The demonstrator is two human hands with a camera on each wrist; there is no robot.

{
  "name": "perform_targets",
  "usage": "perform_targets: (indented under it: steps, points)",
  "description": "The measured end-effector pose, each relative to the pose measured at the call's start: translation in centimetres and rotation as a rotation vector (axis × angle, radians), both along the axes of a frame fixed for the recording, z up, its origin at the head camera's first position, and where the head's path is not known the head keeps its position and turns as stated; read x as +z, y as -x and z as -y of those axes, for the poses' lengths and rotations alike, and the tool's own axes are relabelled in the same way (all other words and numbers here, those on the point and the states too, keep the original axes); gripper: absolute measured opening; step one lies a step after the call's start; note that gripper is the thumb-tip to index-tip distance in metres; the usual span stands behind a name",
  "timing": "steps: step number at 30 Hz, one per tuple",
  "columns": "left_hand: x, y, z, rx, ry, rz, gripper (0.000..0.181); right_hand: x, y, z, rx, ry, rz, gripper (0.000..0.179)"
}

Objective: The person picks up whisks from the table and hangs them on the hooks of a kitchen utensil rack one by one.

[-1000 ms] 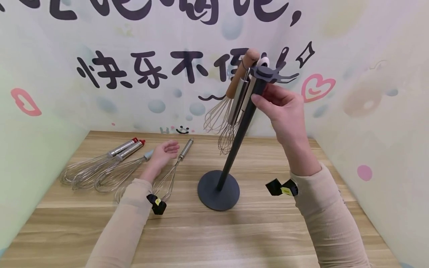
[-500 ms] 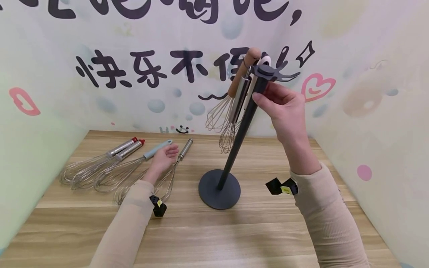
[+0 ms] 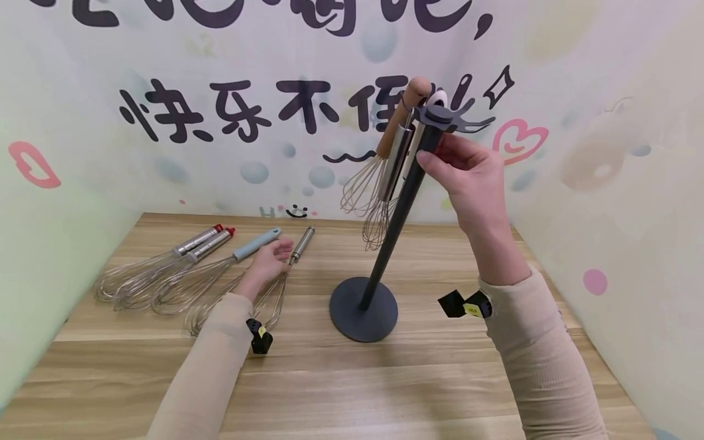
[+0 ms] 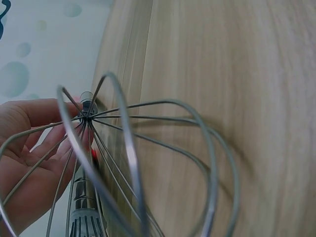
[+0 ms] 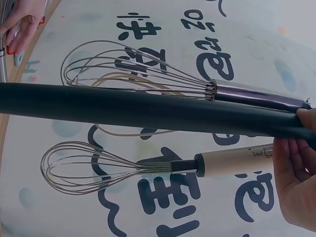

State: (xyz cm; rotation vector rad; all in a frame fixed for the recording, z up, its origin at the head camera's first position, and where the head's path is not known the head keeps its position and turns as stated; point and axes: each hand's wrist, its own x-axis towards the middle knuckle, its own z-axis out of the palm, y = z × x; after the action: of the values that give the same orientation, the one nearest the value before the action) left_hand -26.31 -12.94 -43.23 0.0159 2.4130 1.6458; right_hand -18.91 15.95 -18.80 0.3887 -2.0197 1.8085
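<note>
In the head view, my right hand grips the dark pole of a utensil stand just below its hooked top, with fingers and thumb around it. A wooden-handled whisk, a steel-handled whisk and a cream-handled whisk hang from the hooks. My left hand is beside the neck of another steel-handled whisk on the table, fingers loosely extended. From the left wrist view, the wire loops partly cover that hand; whether the fingertips touch the handle is hard to tell.
Left of my left hand lie a blue-handled whisk and two steel whisks with red-tipped ends. The stand's round base rests on the wooden table. A printed wall covering encloses the back and sides.
My left hand has shifted slightly right, off the blue handle and toward the steel-handled whisk. The stand's base and top have moved a little to the right, with my right hand still gripping the pole.
</note>
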Motion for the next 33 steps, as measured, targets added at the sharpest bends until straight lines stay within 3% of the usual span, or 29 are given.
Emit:
perform_targets:
  steps: [6, 14, 19, 23, 33]
  points:
    - [-0.17, -0.09, -0.08, -0.007, 0.015, 0.028, 0.063, -0.04, -0.10, 0.08, 0.010, -0.025, 0.006, 0.036]
    - [-0.68, 0.15, 0.00, -0.029, 0.048, 0.013, 0.064, -0.01, -0.14, 0.34, 0.024, -0.054, -0.002, 0.036]
    - [-0.93, 0.31, 0.04, -0.034, 0.049, 0.023, 0.062, -0.08, -0.06, 0.30, 0.039, -0.029, 0.011, 0.035]
    - [-0.89, 0.25, 0.01, -0.028, 0.032, 0.046, 0.062, -0.10, -0.07, 0.24, 0.058, 0.012, 0.020, 0.033]
    - [-0.57, 0.07, 0.23, -0.031, -0.064, 0.067, 0.061, 0.06, -0.13, 0.30, 0.042, -0.058, 0.021, 0.037]
